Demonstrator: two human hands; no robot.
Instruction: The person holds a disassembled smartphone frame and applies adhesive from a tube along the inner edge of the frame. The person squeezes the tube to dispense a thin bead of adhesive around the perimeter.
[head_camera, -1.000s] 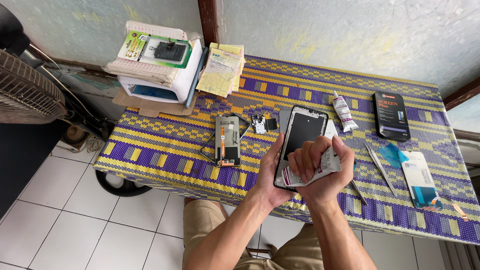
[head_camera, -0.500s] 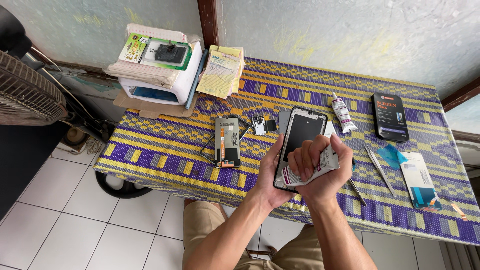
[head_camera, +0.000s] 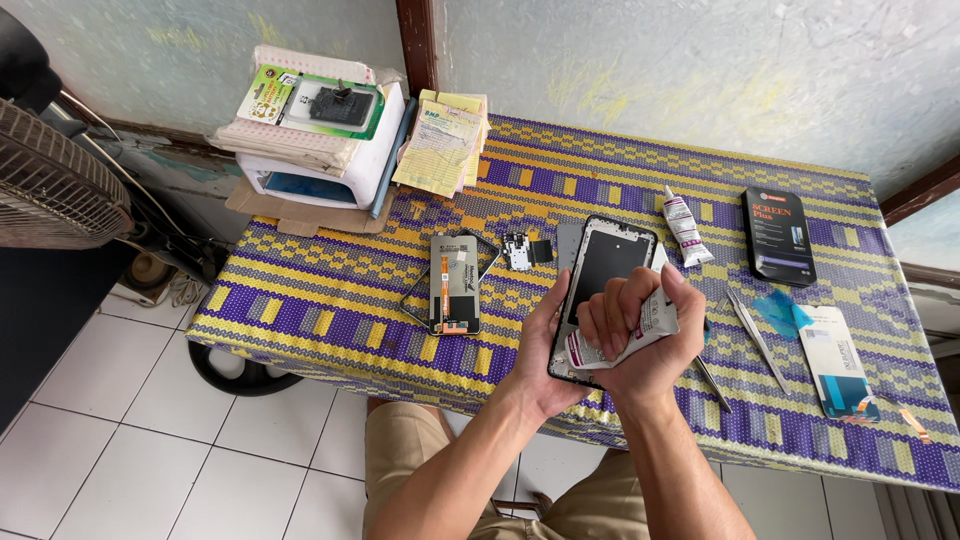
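My left hand (head_camera: 540, 350) grips the left edge of a black phone screen panel (head_camera: 607, 262), held upright over the table's front edge. My right hand (head_camera: 640, 335) is closed on a crumpled white wipe or packet (head_camera: 655, 310) pressed against the lower part of that panel. On the table to the left lies an opened phone body (head_camera: 452, 283) with an orange flex strip, and a small circuit part (head_camera: 522, 250) next to it.
A purple and yellow woven mat (head_camera: 330, 300) covers the table. Lying on it are a glue tube (head_camera: 684, 225), a black box (head_camera: 778, 236), tweezers (head_camera: 757, 340), a white card packet (head_camera: 838, 362), papers (head_camera: 443, 145) and a white device (head_camera: 320, 170). A fan (head_camera: 55, 180) stands at left.
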